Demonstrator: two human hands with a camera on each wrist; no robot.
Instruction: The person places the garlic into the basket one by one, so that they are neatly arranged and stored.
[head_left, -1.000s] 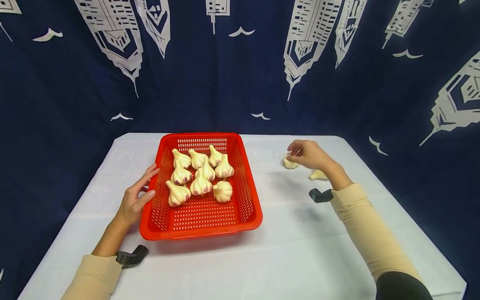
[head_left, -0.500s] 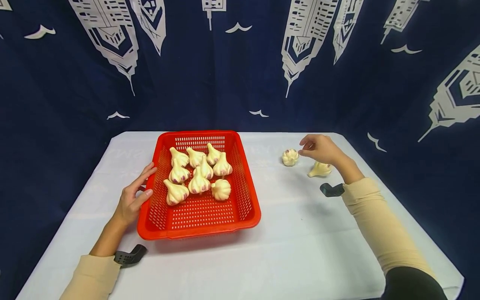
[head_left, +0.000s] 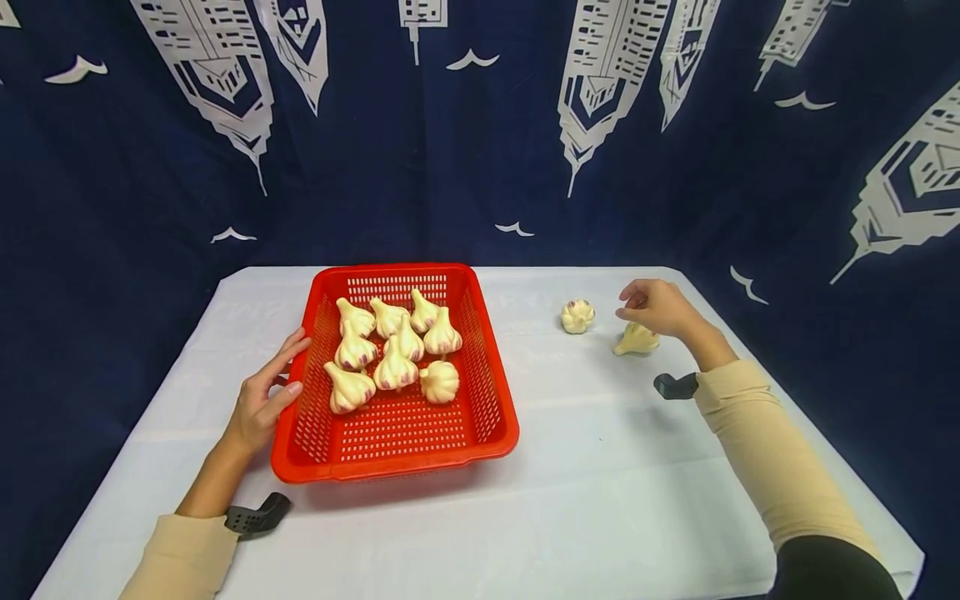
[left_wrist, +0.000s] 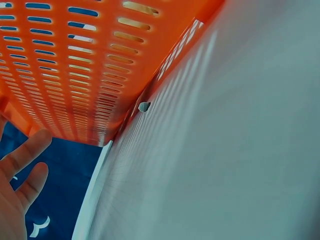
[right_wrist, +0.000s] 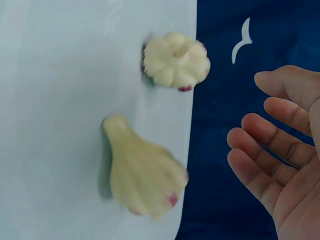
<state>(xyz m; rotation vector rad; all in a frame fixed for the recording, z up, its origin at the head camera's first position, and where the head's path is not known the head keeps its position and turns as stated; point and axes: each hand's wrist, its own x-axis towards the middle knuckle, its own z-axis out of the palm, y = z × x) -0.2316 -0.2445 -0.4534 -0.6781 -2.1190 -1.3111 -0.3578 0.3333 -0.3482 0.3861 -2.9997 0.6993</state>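
At the left side of the red basket [head_left: 401, 446], my left hand [head_left: 258, 406] rests against the rim with its fingers fairly straight. The left wrist view has its fingertips [left_wrist: 39, 142] beside the basket's slotted outer wall [left_wrist: 85, 65]. Several white garlic bulbs [head_left: 395, 367] with purple marks lie in the basket. Over the right of the table hovers my right hand [head_left: 660, 308], fingers loosely bent and nothing in them. It overlaps a garlic bulb [head_left: 636, 339] lying on its side. Left of that stands another garlic bulb [head_left: 577, 317]; the right wrist view shows both apart from the fingers.
A white-covered table [head_left: 585, 492] carries everything. Behind it hangs a dark blue cloth [head_left: 450, 167] with white building and bird prints. The table's right edge runs close beside the right arm.
My right hand has moved right, away from the upright garlic bulb to above the one lying down; both bulbs stay on the table. My left hand stays at the basket's rim.
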